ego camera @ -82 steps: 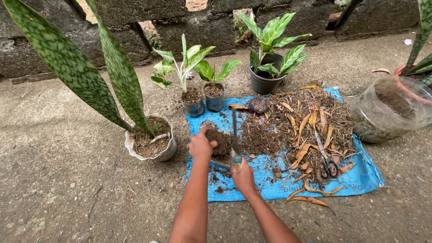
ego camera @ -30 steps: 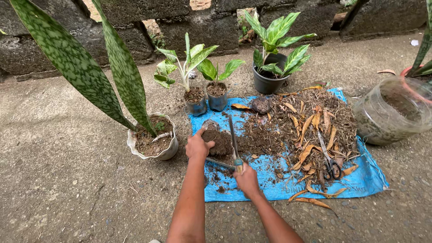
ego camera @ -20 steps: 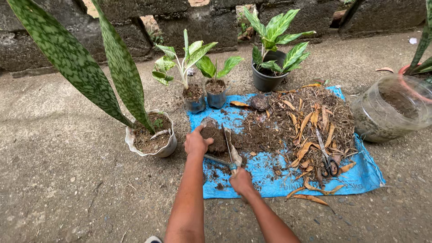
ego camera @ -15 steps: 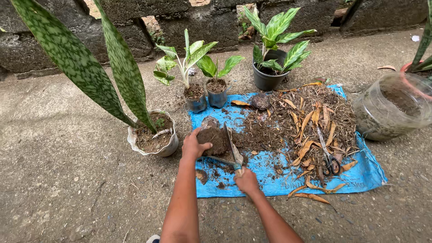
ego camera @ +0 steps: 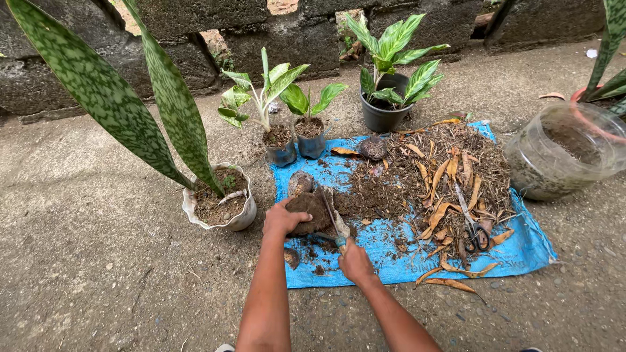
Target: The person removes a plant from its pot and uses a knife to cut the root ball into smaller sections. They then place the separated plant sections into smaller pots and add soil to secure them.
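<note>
My left hand [ego camera: 280, 220] grips a brown clump of soil [ego camera: 312, 211] that rests on the blue tarp [ego camera: 391, 248]. My right hand [ego camera: 355, 261] is shut on the handle of a small trowel [ego camera: 334, 220], whose blade lies against the right side of the clump. A pile of dark soil and dry leaves [ego camera: 427, 176] covers the middle of the tarp. Loose crumbs of soil lie just below the clump.
A snake plant in a white pot [ego camera: 218, 205] stands left of the tarp. Two small potted plants [ego camera: 297, 133] and a black pot with a leafy plant [ego camera: 386, 107] stand at the back. Scissors [ego camera: 475, 229] lie on the leaves. A clear container [ego camera: 561, 156] sits at right.
The trowel blade has swung from upright above the pile to lie against the clump. My left hand has shifted slightly left and down with the clump; my right hand moved lower.
</note>
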